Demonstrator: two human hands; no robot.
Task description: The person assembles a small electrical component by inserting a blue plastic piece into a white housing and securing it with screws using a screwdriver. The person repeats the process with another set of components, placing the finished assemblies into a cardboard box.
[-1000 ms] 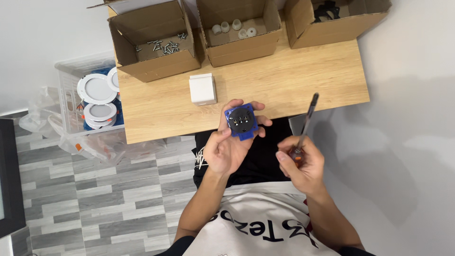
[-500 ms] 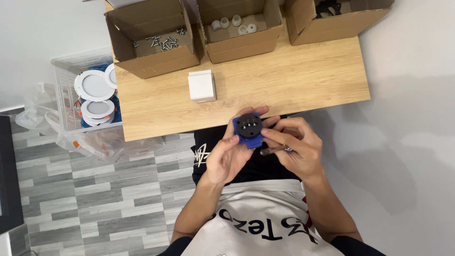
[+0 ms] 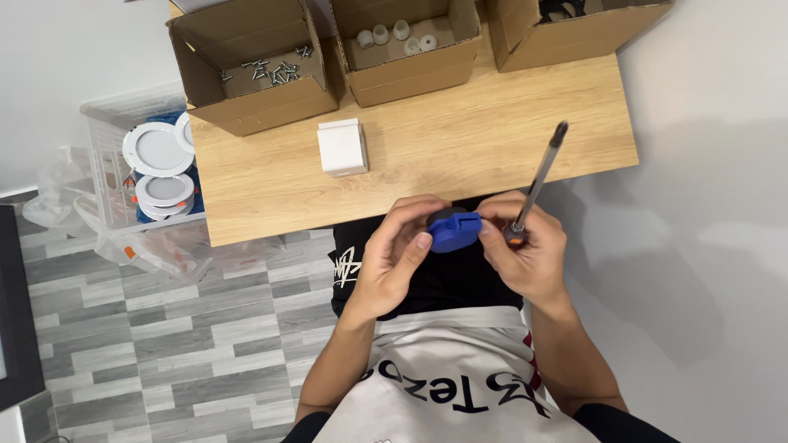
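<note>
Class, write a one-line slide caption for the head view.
Both hands hold a blue part; right also grips a screwdriver.

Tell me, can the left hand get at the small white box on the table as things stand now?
Probably not at once: the left hand is gripping the blue part. The table between it and the white box lies bare, so the way looks free once the hand lets go.

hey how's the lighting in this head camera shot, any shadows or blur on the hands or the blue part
Head view: even, soft light, no glare; the wooden table throws a broad soft shadow on the pale floor at right. Left hand, right hand, blue part and screwdriver are sharp, no motion blur. Slight wide-angle bending shows at the frame edges.
</note>
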